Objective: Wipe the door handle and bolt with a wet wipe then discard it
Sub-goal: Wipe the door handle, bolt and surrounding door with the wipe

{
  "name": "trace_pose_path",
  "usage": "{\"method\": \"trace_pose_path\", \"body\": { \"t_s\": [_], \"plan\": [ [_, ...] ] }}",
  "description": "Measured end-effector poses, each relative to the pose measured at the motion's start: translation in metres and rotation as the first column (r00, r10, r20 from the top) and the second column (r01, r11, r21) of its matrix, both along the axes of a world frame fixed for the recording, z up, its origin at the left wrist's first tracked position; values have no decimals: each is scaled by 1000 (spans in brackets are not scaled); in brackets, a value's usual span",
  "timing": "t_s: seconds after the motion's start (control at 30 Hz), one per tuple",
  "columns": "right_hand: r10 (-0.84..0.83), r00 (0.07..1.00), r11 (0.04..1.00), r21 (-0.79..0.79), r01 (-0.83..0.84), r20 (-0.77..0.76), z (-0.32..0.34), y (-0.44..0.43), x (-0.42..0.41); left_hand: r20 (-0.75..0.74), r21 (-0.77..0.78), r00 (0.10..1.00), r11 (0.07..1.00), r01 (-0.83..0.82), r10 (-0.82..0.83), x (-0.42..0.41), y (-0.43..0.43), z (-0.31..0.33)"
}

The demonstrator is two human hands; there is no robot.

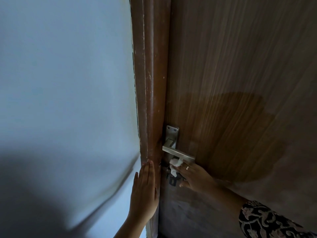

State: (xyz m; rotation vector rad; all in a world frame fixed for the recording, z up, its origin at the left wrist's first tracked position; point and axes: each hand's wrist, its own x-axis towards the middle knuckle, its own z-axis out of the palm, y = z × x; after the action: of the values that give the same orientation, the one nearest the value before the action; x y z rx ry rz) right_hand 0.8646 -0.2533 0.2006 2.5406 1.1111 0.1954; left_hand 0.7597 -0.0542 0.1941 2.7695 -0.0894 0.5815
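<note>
A silver lever door handle (178, 153) on its metal backplate (172, 134) is fixed to the brown wooden door (240, 83). My right hand (195, 176) sits just under the lever, shut on a crumpled white wet wipe (175, 164) pressed against the lower plate below the handle. A dark keyhole part (172, 181) shows beneath the wipe. My left hand (144, 191) lies flat with straight fingers against the brown door frame (151, 83), holding nothing. No bolt can be made out.
A pale blue-white wall (68, 83) fills the left side, with a dark shadow at its lower left. A patterned dark sleeve (264, 220) covers my right forearm at the bottom right.
</note>
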Motion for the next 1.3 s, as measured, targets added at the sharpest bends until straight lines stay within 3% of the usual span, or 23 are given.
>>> {"method": "trace_pose_path", "body": {
  "t_s": [0.1, 0.17, 0.23, 0.33, 0.5, 0.6, 0.7, 0.8, 0.9, 0.97, 1.1, 1.2, 1.3],
  "plan": [
    [62, 994, 984, 162, -75, 89, 9, 0, -3, -30, -15, 999, 1000, 12, -12, -1, -1, 3],
    [2, 999, 952, 306, -19, 54, 16, 12, -6, -46, -24, 999, 999, 23, -24, -1, -3, 3],
    [-60, 998, 937, 345, 65, -25, 13, 24, -4, -55, -32, 998, 999, 31, -32, -1, -4, 0],
    [-136, 969, 914, 351, 203, -208, 0, 36, 3, -65, -50, 997, 998, 49, -52, -2, -6, -1],
    [-143, 962, 965, 183, 187, -231, -8, 33, 8, -67, -82, 993, 992, 91, -97, -1, -17, -1],
    [-105, 982, 985, 122, 125, -157, -3, 13, 3, -71, -63, 990, 991, 118, -122, 3, -25, -5],
    [-37, 999, 998, 47, 36, 26, 2, -14, -9, -72, -62, 987, 988, 141, -146, 3, -29, -7],
    [-46, 998, 996, 81, 48, -36, 5, -41, -17, -73, -40, 988, 990, 134, -137, 5, -27, -13],
    [4, 994, 989, 145, -20, 112, 6, -57, -15, -55, -35, 990, 991, 129, -131, 8, -26, -17],
    [-3, 991, 981, 190, -22, 132, 12, -63, -17, -55, -41, 988, 989, 139, -141, 8, -27, -16],
    [-111, 967, 976, 208, 63, 227, 19, -61, -24, -59, -30, 987, 989, 148, -149, 11, -35, -16],
    [-169, 981, 980, 124, 157, 92, 15, -55, -31, -77, -36, 979, 982, 185, -187, 12, -47, -16],
    [-140, 990, 976, 163, 143, -33, 9, -67, -36, -67, -38, 973, 975, 217, -220, 12, -60, -13]
  ]
}}
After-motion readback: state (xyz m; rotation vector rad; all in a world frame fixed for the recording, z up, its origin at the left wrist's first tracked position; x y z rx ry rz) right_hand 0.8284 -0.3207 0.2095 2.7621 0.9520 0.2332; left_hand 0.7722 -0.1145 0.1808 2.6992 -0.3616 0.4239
